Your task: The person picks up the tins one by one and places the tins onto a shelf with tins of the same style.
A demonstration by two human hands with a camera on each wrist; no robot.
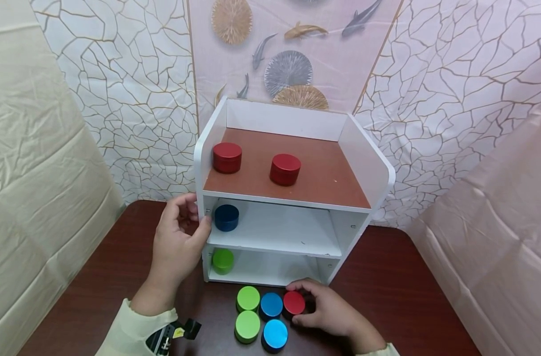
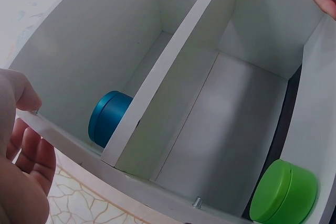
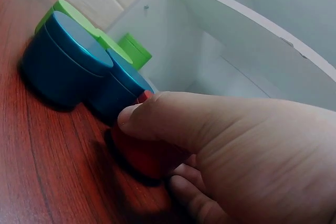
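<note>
My right hand (image 1: 325, 309) is at the table in front of the shelf unit, thumb and fingers around a round red tin (image 1: 294, 302). In the right wrist view the thumb lies across this red tin (image 3: 144, 153), hiding much of it. Beside it stand two blue tins, one (image 1: 271, 305) right next to the red one and another (image 1: 274, 335) nearer me, and two green tins (image 1: 248, 299). My left hand (image 1: 177, 242) holds the left side panel of the white shelf unit (image 1: 274, 199), its thumb at the front edge and its fingers on the outer side.
Two red tins, one at the left (image 1: 227, 158) and one near the middle (image 1: 285, 169), sit on the brown top. A blue tin (image 1: 227, 218) stands at the left of the middle shelf, a green tin (image 1: 223, 261) below it. Patterned cloth (image 1: 132, 99) hangs behind the table (image 1: 395, 296).
</note>
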